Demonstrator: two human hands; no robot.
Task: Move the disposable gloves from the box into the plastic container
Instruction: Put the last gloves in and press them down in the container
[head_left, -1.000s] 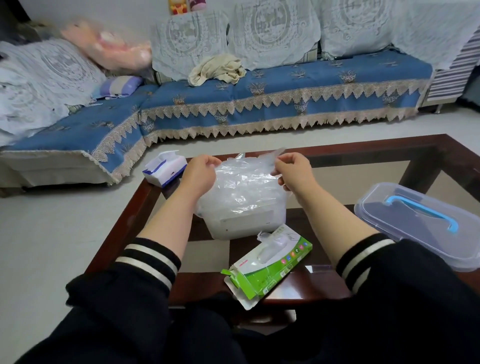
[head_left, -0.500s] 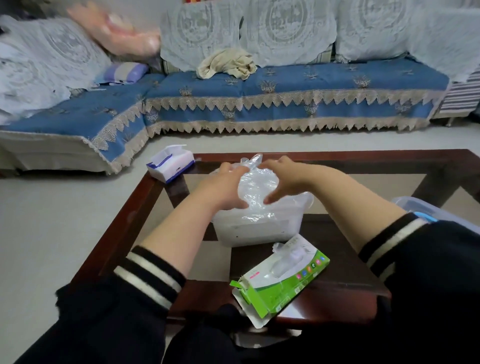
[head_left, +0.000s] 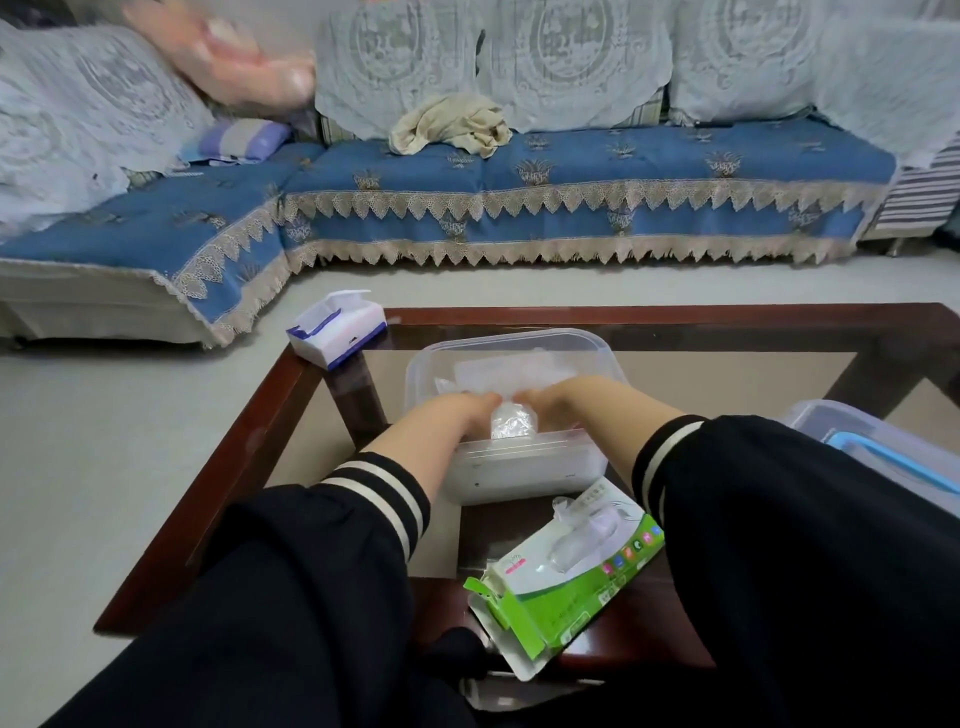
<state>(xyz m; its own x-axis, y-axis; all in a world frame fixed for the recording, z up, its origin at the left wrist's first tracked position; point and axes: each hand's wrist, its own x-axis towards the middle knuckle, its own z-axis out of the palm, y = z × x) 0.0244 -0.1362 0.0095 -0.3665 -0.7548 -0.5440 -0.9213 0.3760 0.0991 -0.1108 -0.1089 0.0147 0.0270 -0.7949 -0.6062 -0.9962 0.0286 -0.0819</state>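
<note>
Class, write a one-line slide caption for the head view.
Both hands, left and right, press clear disposable gloves into the translucent plastic container beside the green glove box.

Fingertips of the left hand (head_left: 457, 415) and right hand (head_left: 550, 397) are hidden down inside the plastic container (head_left: 511, 343); grip on the clear gloves (head_left: 511, 428) cannot be judged. Individual gloves are not distinguishable in the wad. The lid (head_left: 883, 452) at the right is cut off by the picture's edge and partly covered by the right sleeve (head_left: 779, 545). Print on the green box (head_left: 566, 577) is too small to be read. The pink object (head_left: 228, 57) on the far left of the sofa (head_left: 571, 176) is blurred and unidentifiable. The near edge of the table (head_left: 218, 493) is hidden by both sleeves.
</note>
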